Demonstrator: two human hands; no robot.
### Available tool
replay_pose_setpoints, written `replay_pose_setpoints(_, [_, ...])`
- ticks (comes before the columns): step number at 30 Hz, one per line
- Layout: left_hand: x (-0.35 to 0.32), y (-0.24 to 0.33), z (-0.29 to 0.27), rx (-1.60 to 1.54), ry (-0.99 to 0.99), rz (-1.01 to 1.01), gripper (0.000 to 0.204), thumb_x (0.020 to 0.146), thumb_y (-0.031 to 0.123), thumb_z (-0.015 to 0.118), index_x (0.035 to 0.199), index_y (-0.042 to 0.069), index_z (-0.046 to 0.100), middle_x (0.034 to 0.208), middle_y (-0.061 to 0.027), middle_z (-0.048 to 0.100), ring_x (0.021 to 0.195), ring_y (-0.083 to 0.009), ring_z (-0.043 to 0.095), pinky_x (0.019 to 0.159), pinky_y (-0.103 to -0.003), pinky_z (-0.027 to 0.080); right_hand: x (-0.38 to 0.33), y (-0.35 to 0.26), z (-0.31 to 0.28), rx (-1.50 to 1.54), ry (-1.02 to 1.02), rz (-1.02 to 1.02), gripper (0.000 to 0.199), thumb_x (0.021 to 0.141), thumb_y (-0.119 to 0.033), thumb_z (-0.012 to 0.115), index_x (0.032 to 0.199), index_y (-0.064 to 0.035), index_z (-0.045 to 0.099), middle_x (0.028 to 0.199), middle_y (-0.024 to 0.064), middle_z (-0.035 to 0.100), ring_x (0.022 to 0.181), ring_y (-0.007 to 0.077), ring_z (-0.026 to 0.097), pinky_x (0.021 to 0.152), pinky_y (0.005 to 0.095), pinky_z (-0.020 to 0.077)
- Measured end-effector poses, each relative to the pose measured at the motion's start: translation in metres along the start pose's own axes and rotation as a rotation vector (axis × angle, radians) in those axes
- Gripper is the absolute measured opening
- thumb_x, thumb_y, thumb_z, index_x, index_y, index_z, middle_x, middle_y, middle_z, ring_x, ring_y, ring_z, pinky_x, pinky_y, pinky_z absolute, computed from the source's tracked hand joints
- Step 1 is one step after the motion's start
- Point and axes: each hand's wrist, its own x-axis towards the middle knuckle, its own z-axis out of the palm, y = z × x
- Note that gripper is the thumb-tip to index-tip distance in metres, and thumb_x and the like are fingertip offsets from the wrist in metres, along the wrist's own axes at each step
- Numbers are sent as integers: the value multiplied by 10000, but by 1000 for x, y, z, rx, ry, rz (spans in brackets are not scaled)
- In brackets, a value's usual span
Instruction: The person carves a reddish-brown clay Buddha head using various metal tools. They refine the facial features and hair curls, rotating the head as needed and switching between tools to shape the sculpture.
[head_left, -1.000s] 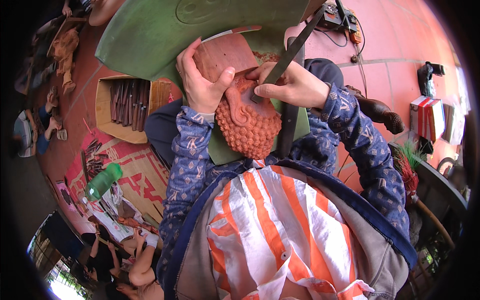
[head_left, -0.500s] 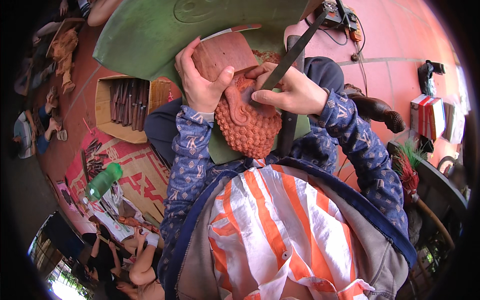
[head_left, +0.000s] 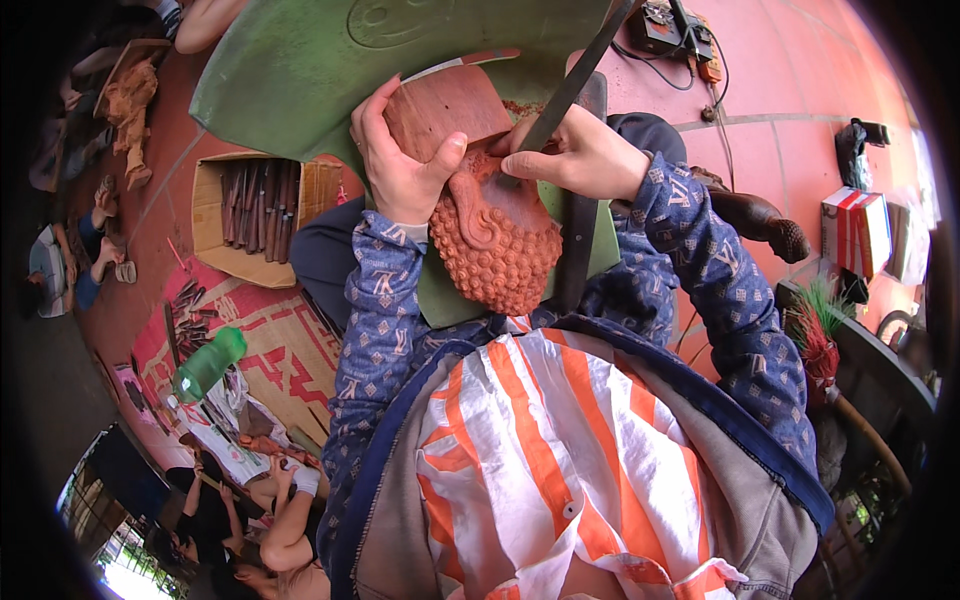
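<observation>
A reddish wooden carved head (head_left: 500,265), covered in small round curls and with a long ear, lies between my knees, its curled crown toward me. My left hand (head_left: 398,165) grips the smooth wooden block (head_left: 445,112) at its neck end, thumb pressed near the ear. In my right hand (head_left: 590,155) is a long, dark, flat file (head_left: 580,85), slanting up to the right. Its lower end meets the smooth face side of the carving, partly hidden by my fingers. Beyond the block, a thin tool with a reddish handle (head_left: 498,54) rests on the green plastic chair (head_left: 290,85).
To the left stands a cardboard box (head_left: 320,188) of wooden-handled tools (head_left: 258,210). A green bottle (head_left: 208,366) stands nearer me, by other people working. At right are a dark carved piece (head_left: 755,218), a black electrical box (head_left: 668,32) with cables, and a striped carton (head_left: 852,232).
My right hand has slid a little away from me and left, carrying the file along the carving's face side. The left hand and the carving stay in place.
</observation>
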Motion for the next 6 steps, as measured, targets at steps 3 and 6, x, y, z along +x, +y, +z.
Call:
replay_pose_setpoints(3, [0, 0, -1, 10, -4, -6, 818, 681, 455, 780, 1298, 29, 452, 1208, -155, 459, 1168, -334, 430, 1003, -460, 363, 6, 5, -4, 64, -4, 54, 147, 839, -110, 687, 874, 30, 657, 762, 59, 663, 733, 109, 586, 671, 281, 478])
replay_pose_setpoints(6, [0, 1, -2, 34, -29, -25, 798, 723, 427, 745, 1328, 12, 433, 1274, -158, 441, 1203, -318, 443, 1045, -428, 352, -4, -4, 6, -187, -24, -66, 194, 828, -222, 711, 904, -48, 675, 794, 65, 667, 713, 223, 588, 706, 335, 482])
